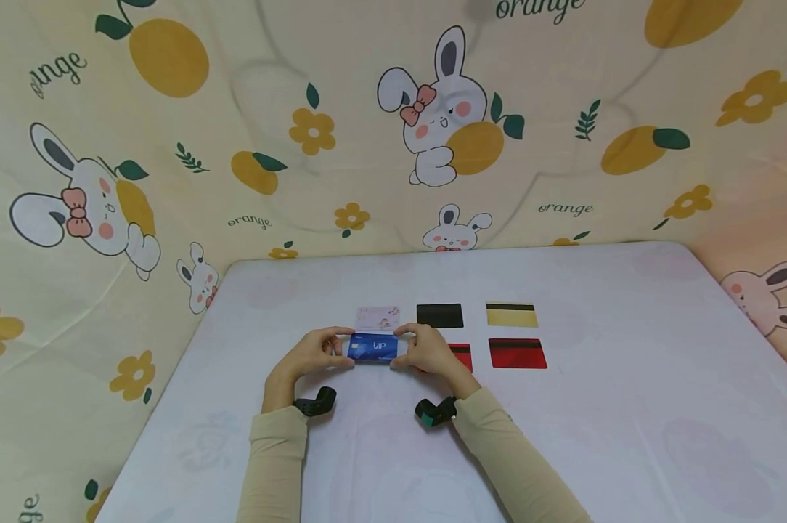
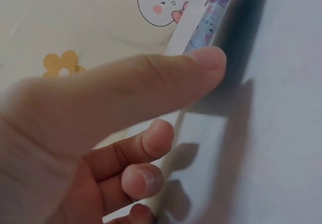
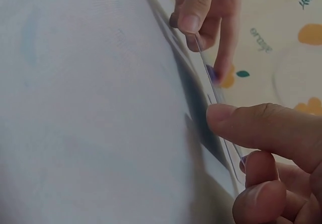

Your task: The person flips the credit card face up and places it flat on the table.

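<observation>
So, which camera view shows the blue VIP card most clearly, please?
The head view: the blue VIP card shows its printed face, readable, between the left hand and right hand. The left wrist view gives only a slanted, partly covered strip; the right wrist view shows it nearly edge-on.

Free tabletop (image 1: 367, 472) between sleeves (image 1: 272, 457); beyond blue card (image 1: 375, 350), pink card (image 1: 375, 317) in way.

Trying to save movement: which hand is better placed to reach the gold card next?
Probably the right hand: it's nearer the gold card, while the left hand is at the far end of the blue VIP card. Both hands hold that card, so the right would need to let go first.
</observation>
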Action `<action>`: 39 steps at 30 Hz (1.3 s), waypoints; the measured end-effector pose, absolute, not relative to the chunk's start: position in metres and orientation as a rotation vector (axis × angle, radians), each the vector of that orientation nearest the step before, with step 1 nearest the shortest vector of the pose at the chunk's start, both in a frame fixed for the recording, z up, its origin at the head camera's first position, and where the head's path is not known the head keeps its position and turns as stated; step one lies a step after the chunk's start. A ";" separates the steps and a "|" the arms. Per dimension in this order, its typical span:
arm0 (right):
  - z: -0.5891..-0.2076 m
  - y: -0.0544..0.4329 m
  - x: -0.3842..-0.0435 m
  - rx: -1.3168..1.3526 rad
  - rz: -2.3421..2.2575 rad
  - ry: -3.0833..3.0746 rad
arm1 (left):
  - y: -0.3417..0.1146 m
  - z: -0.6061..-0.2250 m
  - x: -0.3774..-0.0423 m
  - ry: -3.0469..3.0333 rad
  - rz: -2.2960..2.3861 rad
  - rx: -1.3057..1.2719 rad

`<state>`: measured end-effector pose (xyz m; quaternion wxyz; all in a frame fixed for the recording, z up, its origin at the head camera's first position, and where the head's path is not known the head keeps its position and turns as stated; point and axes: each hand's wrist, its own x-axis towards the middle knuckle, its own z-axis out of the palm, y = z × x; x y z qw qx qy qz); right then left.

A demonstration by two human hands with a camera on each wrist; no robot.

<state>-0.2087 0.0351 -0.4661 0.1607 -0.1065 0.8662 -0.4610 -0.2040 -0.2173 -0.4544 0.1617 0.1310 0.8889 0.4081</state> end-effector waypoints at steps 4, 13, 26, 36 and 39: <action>-0.467 0.034 -0.208 -0.301 -1.309 2.482 | -0.217 -0.454 -0.204 2.546 1.148 0.374; -0.464 0.032 -0.206 -0.256 -1.268 2.512 | -0.214 -0.456 -0.205 2.574 1.115 0.353; -0.460 0.030 -0.203 -0.288 -1.176 2.587 | -0.213 -0.459 -0.205 2.578 1.089 0.317; -0.460 0.029 -0.203 -0.239 -1.164 2.568 | -0.211 -0.458 -0.204 2.586 1.064 0.268; -0.460 0.029 -0.202 -0.226 -1.173 2.566 | -0.210 -0.458 -0.204 2.581 1.076 0.259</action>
